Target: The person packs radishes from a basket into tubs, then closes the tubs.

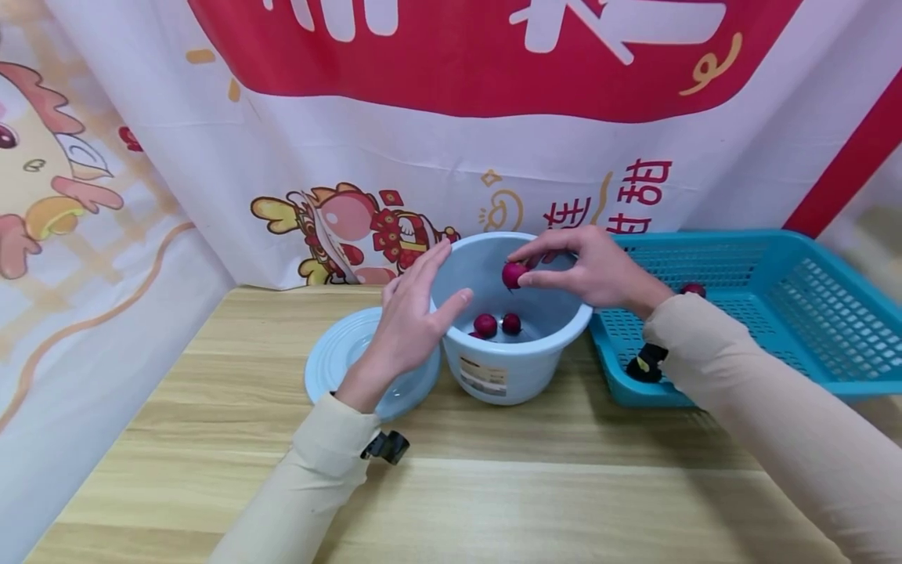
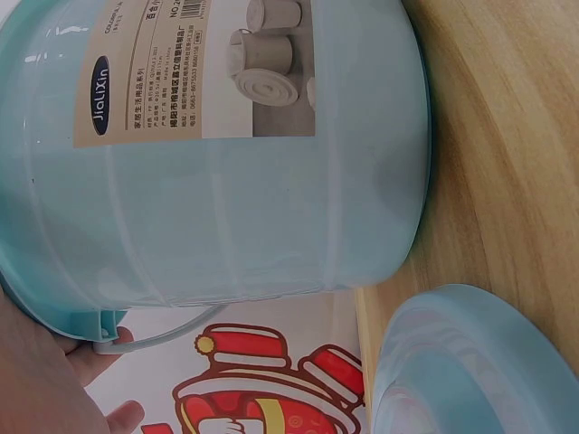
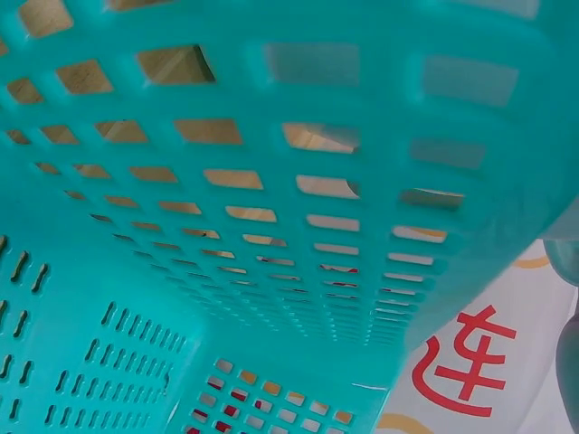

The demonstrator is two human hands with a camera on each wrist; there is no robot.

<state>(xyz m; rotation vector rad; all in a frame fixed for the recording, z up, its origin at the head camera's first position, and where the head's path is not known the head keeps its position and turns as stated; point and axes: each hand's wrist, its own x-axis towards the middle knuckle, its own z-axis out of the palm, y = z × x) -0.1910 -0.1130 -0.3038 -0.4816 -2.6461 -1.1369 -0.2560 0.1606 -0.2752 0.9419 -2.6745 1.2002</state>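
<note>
My right hand (image 1: 592,266) is over the mouth of a light blue bucket (image 1: 510,372), pinching a dark red radish (image 1: 514,274) between thumb and fingers. Inside the bucket, one radish (image 1: 485,325) lies beside another radish (image 1: 511,323), with part of a further one showing next to them. On the bucket's left rim rests my left hand (image 1: 412,321), fingers straight along the outside and thumb reaching over the edge. The left wrist view shows fingers of the left hand (image 2: 32,380) near the bucket's white handle (image 2: 172,334). The right hand's grip is out of sight in the right wrist view.
Left of the bucket, a round blue lid (image 1: 409,395) lies on the wooden table (image 1: 493,486). A teal slotted basket (image 1: 831,313) stands to the right, with a radish (image 1: 694,289) in it partly behind the right forearm. A printed cloth (image 1: 395,149) hangs behind.
</note>
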